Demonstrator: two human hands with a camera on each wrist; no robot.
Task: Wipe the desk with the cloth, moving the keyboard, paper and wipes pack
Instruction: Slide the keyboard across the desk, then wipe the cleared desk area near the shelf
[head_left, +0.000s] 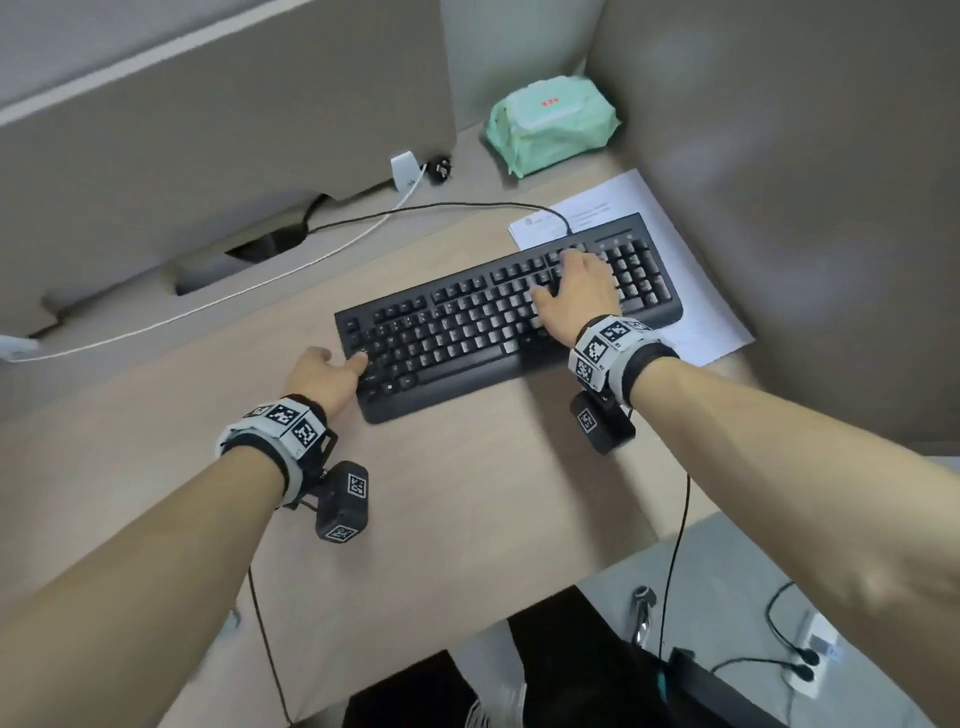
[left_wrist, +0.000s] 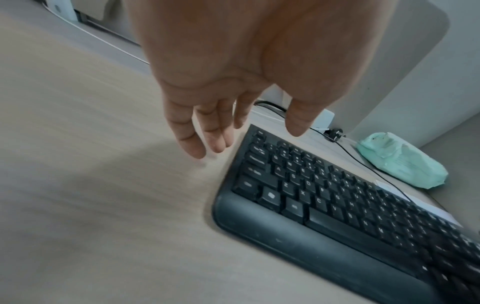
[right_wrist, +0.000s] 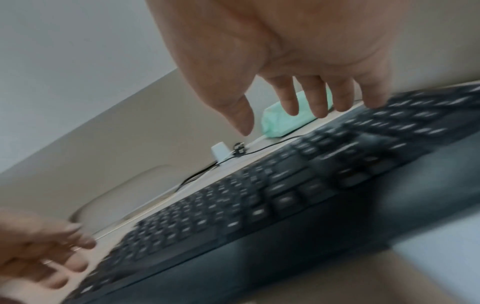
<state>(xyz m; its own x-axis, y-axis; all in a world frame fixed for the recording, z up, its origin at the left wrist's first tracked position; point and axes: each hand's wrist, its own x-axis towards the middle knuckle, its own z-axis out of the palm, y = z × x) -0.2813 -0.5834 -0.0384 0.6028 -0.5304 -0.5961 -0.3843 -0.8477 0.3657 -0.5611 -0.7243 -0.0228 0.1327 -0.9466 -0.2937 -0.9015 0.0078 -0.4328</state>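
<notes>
A black keyboard (head_left: 509, 317) (left_wrist: 324, 205) lies slanted on the beige desk (head_left: 457, 499), its right end on a sheet of white paper (head_left: 696, 296). The green wipes pack (head_left: 550, 122) (left_wrist: 405, 162) (right_wrist: 275, 125) sits in the far corner. My left hand (head_left: 327, 371) (left_wrist: 241, 111) is open at the keyboard's left end, thumb by the edge keys; I cannot tell whether it touches. My right hand (head_left: 576, 291) (right_wrist: 298, 102) is spread over the keys near the number pad, fingers straight, holding nothing. No cloth is in view. The keyboard (right_wrist: 259, 205) is motion-blurred in the right wrist view.
Grey partition walls (head_left: 779, 130) close the desk at the back and right. The keyboard's black cable (head_left: 441, 208) and a white cable (head_left: 234, 296) run to a cutout (head_left: 265, 244) at the back left. A white adapter (head_left: 405, 169) stands by the back wall. The desk's front edge (head_left: 519, 613) is near my legs.
</notes>
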